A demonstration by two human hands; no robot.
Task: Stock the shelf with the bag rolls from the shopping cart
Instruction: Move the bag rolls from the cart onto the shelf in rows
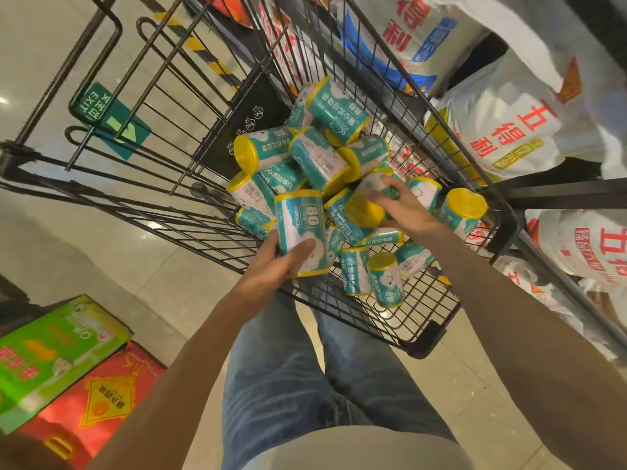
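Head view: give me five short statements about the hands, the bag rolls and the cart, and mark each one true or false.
1. The left hand grips a bag roll printed "80". True.
2. The shopping cart holds no more rolls. False: a pile of teal rolls with yellow ends lies in it.
3. The right hand reaches into the pile, fingers on a roll. True.
4. Both hands rest on the cart's handle. False: both are at the rolls, over the basket.
5. A green box and a red box sit on the floor to the person's left. True.
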